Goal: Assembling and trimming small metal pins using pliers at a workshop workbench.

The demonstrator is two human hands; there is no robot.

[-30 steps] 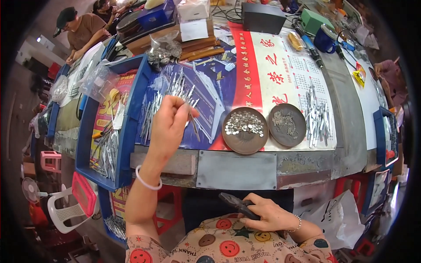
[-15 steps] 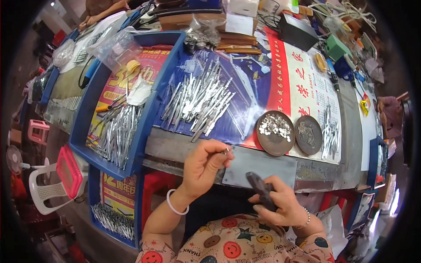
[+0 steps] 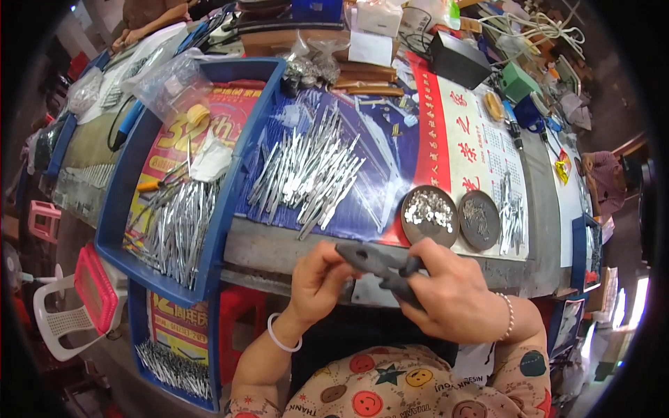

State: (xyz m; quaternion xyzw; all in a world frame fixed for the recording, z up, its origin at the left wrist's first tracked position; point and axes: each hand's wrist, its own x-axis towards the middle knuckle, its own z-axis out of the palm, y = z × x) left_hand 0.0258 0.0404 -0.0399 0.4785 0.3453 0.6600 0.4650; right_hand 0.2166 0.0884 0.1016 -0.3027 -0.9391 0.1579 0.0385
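My right hand [image 3: 453,289] is wrapped round a pair of dark pliers [image 3: 371,260] in front of the bench edge. The tips of the pliers' jaws meet the fingertips of my left hand [image 3: 317,282]. Thumb and forefinger of that left hand are pinched together; whatever lies between them is hidden by the pliers and fingers. Beyond the hands, thin silvery metal strips [image 3: 306,167] lie heaped on a blue sheet. Just past my right hand stands a round brown dish [image 3: 446,238] of small shiny discs. Beside it, a second dish [image 3: 488,243] holds tiny dark parts.
At the left, a blue tray [image 3: 223,230] holds more strips, with a lower tray [image 3: 214,334] beneath it. Further strips [image 3: 512,216] lie right of the dishes. A black box [image 3: 460,61] stands at the back. Other people sit at the far left and right.
My right hand has moved left and up, bringing the pliers against the left fingertips. A small metal piece that showed in the left pinch is now covered.
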